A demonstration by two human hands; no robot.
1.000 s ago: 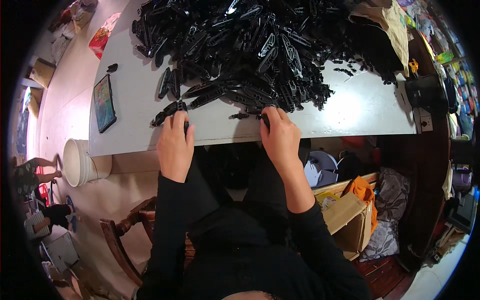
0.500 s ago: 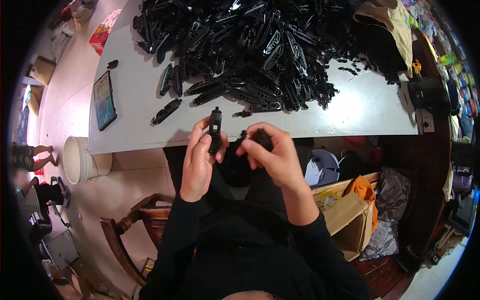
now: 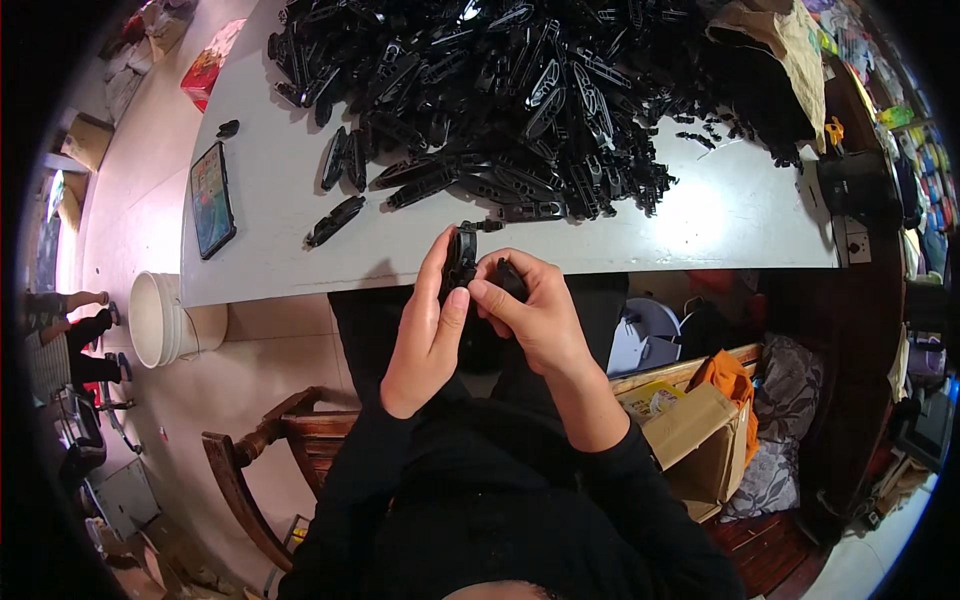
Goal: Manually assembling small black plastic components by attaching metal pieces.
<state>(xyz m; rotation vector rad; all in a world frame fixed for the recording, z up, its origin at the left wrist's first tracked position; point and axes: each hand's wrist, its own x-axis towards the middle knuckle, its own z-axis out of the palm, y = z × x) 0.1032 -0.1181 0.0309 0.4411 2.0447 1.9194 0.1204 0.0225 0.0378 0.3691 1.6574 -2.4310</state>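
Over the table's near edge, my left hand [image 3: 420,345] grips a long black plastic part [image 3: 463,252], held upright with its narrow side toward me. My right hand [image 3: 548,318] is closed around a dark piece [image 3: 511,280] partly tucked in the palm; its kind I cannot make out. The right thumb and fingertips meet the lower end of the long part, and whatever they pinch there is hidden. Just beyond lies a small black connector piece [image 3: 489,226]. A heap of similar black plastic parts [image 3: 480,100] spreads across the far side, with a single part [image 3: 335,221] nearer on the left.
On the white table [image 3: 290,270], a phone [image 3: 211,200] lies at the left edge. A brown paper bag [image 3: 790,60] stands far right. Below are a white bucket [image 3: 152,320], a wooden chair [image 3: 265,450] and a cardboard box [image 3: 695,440].
My left hand has moved right and turned the long part edge-on. My right hand now meets it, where before the two were apart.
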